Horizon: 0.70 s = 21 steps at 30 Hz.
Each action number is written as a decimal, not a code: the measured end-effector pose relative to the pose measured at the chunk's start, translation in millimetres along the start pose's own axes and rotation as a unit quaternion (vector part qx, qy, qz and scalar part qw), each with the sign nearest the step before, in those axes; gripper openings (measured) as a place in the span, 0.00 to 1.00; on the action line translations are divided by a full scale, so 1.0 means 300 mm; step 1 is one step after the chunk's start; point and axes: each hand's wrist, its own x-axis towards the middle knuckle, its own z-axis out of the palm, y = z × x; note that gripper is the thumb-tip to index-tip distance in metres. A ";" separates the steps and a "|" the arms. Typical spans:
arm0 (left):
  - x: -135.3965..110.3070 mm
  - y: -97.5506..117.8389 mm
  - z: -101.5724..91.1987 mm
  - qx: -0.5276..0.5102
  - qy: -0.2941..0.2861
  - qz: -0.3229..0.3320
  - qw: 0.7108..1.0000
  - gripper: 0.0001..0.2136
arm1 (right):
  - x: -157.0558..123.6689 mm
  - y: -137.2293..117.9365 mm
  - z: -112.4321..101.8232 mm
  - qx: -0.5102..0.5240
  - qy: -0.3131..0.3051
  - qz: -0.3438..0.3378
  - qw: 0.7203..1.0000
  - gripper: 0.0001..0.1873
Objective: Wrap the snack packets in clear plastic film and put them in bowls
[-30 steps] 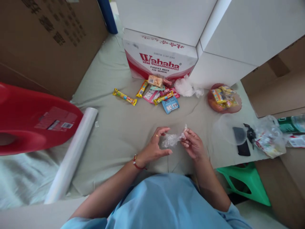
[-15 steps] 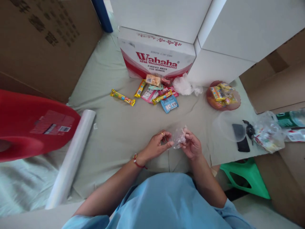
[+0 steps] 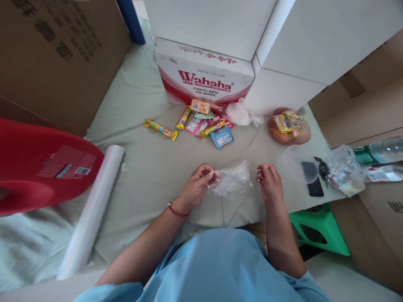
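Note:
My left hand (image 3: 197,184) pinches the left edge of a clear plastic bag (image 3: 234,180), thin and crumpled, above the cloth-covered table. My right hand (image 3: 269,180) is just right of the bag with its fingers curled together; a small gap separates them, and I see nothing in its fingers. Beyond the hands lies a loose pile of snacks: a blue packet (image 3: 222,137), a pink packet (image 3: 197,126), a wrapped pastry (image 3: 200,106) and yellow snack sticks (image 3: 160,128). Beside the pile is a crumpled white plastic bag (image 3: 238,113).
A Wahaba-style water carton marked Wahaha (image 3: 204,77) stands behind the snacks. At right are a bowl (image 3: 275,133) of snacks, a translucent lid (image 3: 292,163), a black phone (image 3: 315,186) and a bottle (image 3: 385,151). At left are a plastic-film roll (image 3: 91,212) and a red container (image 3: 47,163).
The bag has spread wider from its bunched form. My right hand has moved right, off the bag, while my left hand has shifted slightly left with the bag's edge.

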 end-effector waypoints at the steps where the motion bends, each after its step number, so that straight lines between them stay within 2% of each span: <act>1: 0.000 -0.001 0.001 -0.002 0.000 0.003 1.000 0.17 | -0.015 0.005 0.004 -0.025 0.007 -0.019 0.999 0.21; 4: 0.000 -0.009 0.001 0.002 -0.011 0.005 1.000 0.16 | -0.084 0.021 0.038 -0.109 -0.016 -0.040 0.993 0.20; 8: -0.003 -0.023 0.008 0.052 -0.036 0.007 0.998 0.17 | -0.141 0.044 0.135 -0.194 -0.086 -0.046 0.976 0.17; 12: 0.001 -0.036 0.011 0.066 -0.052 0.013 0.996 0.16 | -0.110 0.064 0.209 -0.147 -0.174 -0.013 0.974 0.15; 14: 0.008 -0.031 0.002 0.039 -0.033 0.015 0.999 0.16 | -0.090 0.065 0.210 -0.107 -0.171 -0.003 0.979 0.15; 18: 0.021 -0.003 -0.023 -0.032 0.008 0.010 0.999 0.16 | -0.079 0.058 0.167 -0.057 -0.134 -0.001 0.989 0.15; 21: 0.028 0.005 -0.032 -0.009 0.049 0.011 0.999 0.17 | -0.083 0.057 0.130 -0.043 -0.141 -0.012 0.989 0.14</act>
